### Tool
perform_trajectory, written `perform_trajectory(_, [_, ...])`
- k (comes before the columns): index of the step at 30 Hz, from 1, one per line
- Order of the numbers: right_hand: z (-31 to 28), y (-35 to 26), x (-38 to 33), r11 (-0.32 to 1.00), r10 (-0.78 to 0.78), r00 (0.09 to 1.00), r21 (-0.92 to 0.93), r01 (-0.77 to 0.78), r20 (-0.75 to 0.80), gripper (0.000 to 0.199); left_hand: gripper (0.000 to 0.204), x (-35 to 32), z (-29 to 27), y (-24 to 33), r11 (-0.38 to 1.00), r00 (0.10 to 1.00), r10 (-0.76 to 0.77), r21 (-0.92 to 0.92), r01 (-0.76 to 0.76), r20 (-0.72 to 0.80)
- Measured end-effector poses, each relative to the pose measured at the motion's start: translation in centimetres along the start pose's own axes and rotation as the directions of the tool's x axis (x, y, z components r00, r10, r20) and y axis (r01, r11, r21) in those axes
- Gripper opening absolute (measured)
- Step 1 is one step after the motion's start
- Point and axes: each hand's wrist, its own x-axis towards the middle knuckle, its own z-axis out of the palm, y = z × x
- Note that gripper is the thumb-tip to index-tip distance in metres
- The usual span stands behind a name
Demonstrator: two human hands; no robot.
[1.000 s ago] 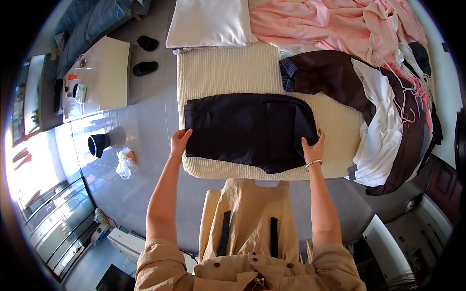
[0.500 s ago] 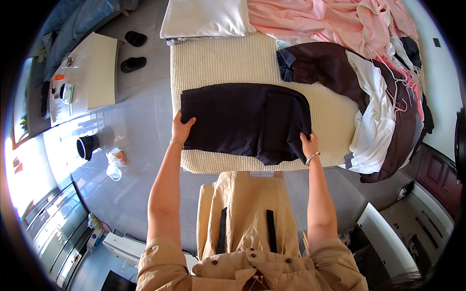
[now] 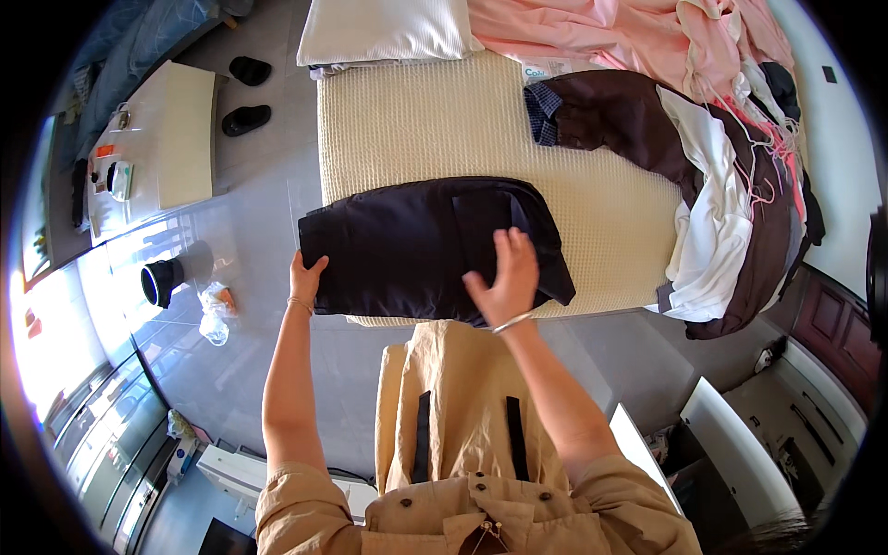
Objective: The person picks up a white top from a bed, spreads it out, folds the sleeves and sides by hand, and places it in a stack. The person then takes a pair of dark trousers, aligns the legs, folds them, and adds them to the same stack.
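A folded black garment (image 3: pixel 393 245), possibly trousers, lies along the near edge of the bed, with its left end reaching past the bed's corner. My left hand (image 3: pixel 307 275) is closed on that end at the lower corner, thumb on top and fingers beneath. Over the garment's right part is my right hand (image 3: pixel 509 282), its fingers spread and somewhat blurred. Nothing is in it, and I cannot tell whether it touches the cloth. A bracelet circles each wrist.
The bed has a cream waffle cover (image 3: pixel 407 120). A white folded bundle (image 3: pixel 384 32) and pink fabric (image 3: pixel 592 32) lie at its far side. Brown clothing (image 3: pixel 629 129) and a white garment (image 3: pixel 708 250) are heaped on the right. Black slippers (image 3: pixel 247 120) and a bin (image 3: pixel 163 282) stand left.
The garment has shifted left and toward me, with my left hand on its end. My right hand has let go of the right edge and moved left over the cloth, fingers spreading.
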Motion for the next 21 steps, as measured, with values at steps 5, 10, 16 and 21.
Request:
perform_trajectory(5, [5.2,0.1,-1.1,0.973,0.154,0.973,-0.198,-0.119,0.171,0.086,0.032,0.1,0.6,0.8,0.999,0.999,0.052,-0.008,-0.053,-0.011])
perform_trajectory(10, [4.5,3.7,0.5,0.986,0.127,0.984,-0.121,-0.112,0.122,0.062,0.03,0.1,0.9,1.2,0.998,0.999,0.049,0.032,-0.048,-0.022])
perform_trajectory(16, [-6.4,12.7,2.6,0.651,0.408,0.839,0.53,-0.543,0.359,0.037,0.032,1.0,0.4,0.2,0.995,1.0,-0.018,0.096,0.018,0.0])
perform_trajectory(21, [-19.3,18.4,5.0,0.251,0.411,0.797,0.785,-0.567,0.444,0.041,0.051,1.7,-0.2,-1.3,0.984,0.982,-0.073,0.15,0.099,-0.173])
